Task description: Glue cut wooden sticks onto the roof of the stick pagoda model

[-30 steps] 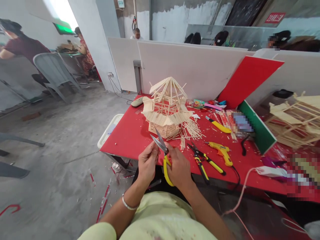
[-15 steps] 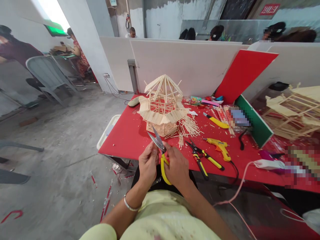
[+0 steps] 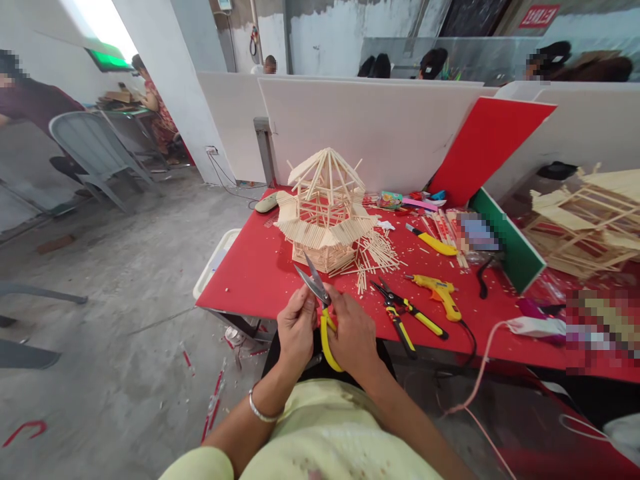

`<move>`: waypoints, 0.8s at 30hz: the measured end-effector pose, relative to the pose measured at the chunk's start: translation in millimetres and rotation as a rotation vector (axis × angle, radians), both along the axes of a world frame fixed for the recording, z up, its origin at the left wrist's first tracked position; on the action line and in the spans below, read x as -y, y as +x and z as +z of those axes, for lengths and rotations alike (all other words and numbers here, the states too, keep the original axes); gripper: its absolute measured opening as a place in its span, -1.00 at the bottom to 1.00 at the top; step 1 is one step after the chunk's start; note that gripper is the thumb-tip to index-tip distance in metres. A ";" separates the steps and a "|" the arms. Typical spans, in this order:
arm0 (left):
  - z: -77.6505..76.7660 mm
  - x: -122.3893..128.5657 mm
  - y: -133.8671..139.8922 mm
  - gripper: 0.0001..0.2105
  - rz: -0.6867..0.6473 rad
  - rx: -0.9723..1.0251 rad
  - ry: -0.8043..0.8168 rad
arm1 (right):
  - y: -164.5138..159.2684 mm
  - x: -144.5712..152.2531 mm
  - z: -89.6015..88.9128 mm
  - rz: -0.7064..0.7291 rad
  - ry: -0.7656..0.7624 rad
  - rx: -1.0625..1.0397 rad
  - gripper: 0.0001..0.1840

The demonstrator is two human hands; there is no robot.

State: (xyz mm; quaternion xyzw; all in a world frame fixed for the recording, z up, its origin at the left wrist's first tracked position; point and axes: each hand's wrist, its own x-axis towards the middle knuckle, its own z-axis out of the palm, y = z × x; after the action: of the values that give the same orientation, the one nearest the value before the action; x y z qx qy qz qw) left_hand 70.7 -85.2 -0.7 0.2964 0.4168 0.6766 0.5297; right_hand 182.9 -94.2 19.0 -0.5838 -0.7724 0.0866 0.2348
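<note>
Head view: the model (image 3: 327, 223), a tiered tower of pale sticks with a peaked roof, stands upright on the red table (image 3: 240, 280). Straight in front of it, on the wearer's side, are the scissors (image 3: 325, 298), gripped in the right hand (image 3: 354, 337) by their yellow handles. Their blades are parted in a narrow V, tips pointing towards the model's base; whether they touch it I cannot tell. The left hand (image 3: 296, 333), also in front of the model, has its thumb and fingers pinched narrow just beside the blades — what, if anything, lies between the fingertips is too small to tell. A pale bracelet (image 3: 263, 408) circles the left wrist.

Loose sticks (image 3: 380, 252) lie heaped just right of the model's base. Farther right of the model is the knife (image 3: 435, 243), its yellow handle angled away from the model. To the model's right and nearer the wearer lie the pliers (image 3: 397, 307), handles spread, and beyond them the glue gun (image 3: 443, 293), its nozzle towards the model. Behind and right of the model leans the red board (image 3: 493, 150); the green board (image 3: 507, 240) slants well to its right — and past that sits a second stick frame (image 3: 590, 227). A white partition (image 3: 360, 133) rises behind the model.
</note>
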 end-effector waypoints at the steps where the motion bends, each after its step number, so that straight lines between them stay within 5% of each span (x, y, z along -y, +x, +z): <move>1: -0.1 0.2 0.5 -0.72 0.007 0.008 0.003 | 0.0 0.3 -0.4 0.005 -0.002 -0.006 -0.38; 24: 5.1 3.5 9.5 -0.74 0.045 0.144 -0.027 | 1.4 0.7 -8.4 -0.016 0.040 -0.039 -0.35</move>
State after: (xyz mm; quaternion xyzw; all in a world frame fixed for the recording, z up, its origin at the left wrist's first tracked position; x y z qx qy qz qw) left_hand 80.2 -88.7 4.4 0.2304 0.3933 0.7024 0.5467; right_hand 184.4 -94.9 10.7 -0.5833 -0.7646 0.0806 0.2621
